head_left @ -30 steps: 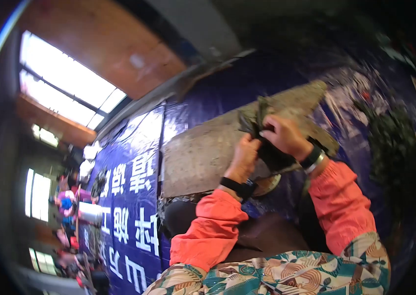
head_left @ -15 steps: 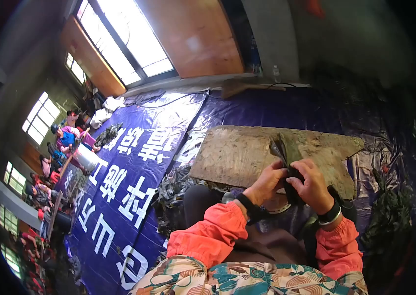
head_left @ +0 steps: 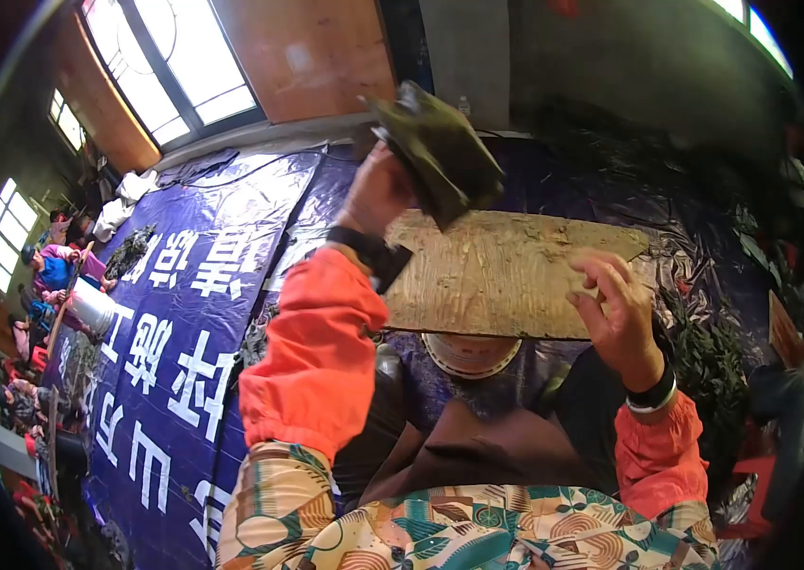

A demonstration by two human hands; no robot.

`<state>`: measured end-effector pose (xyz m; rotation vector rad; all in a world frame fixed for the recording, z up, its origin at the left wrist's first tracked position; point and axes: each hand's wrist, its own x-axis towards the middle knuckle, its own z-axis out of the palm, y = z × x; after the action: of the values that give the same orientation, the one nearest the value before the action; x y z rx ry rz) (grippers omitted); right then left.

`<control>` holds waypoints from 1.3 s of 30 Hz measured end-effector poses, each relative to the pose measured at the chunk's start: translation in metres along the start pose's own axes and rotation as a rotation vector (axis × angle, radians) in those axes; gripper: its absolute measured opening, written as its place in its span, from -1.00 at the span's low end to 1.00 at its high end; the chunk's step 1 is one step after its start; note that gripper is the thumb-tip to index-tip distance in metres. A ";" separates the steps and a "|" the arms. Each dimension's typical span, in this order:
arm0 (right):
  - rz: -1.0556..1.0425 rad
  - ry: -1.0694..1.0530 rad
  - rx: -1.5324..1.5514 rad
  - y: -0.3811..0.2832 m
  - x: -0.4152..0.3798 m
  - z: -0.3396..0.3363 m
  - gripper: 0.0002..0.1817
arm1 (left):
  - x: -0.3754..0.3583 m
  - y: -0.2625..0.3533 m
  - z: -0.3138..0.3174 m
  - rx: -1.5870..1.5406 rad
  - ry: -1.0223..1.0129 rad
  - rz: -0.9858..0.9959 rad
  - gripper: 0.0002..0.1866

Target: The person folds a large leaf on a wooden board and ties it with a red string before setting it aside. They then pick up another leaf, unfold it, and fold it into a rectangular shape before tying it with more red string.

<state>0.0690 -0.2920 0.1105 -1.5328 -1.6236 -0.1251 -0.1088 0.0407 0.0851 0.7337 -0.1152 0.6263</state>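
Note:
My left hand is raised over the far left end of a wooden board, closed around a dark green, broad leaf-like piece. The piece is slightly blurred, and its exact kind I cannot make out. My right hand is at the board's right end, fingers apart and loosely bent, with nothing in them. Beneath the board's near edge shows a round pale tub. The board's wooden top is worn and stained.
Purple plastic sheeting with large white characters covers the floor. Dark green leaves lie heaped at the right beside a red stool. A person sits at far left near a white bucket.
My left hand has swung up and left with the dark green leaf-like piece. My right hand has let go of it and moved apart to the right. The view has shifted right.

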 end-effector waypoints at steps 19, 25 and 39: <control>0.372 0.007 0.021 0.100 -0.086 -0.041 -0.72 | -0.401 0.241 0.083 0.527 1.156 0.879 -0.60; 0.233 -0.133 0.055 0.073 -0.043 0.012 -0.71 | -0.611 0.045 0.181 0.424 1.334 0.746 -0.60; -0.024 -0.362 0.430 0.011 -0.006 0.113 -0.69 | -0.784 -0.253 0.276 -0.244 1.562 0.561 -0.31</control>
<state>0.0200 -0.2253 0.0323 -1.2472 -1.8015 0.4854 -0.5695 -0.6711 -0.1018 -0.1912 1.0588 1.5333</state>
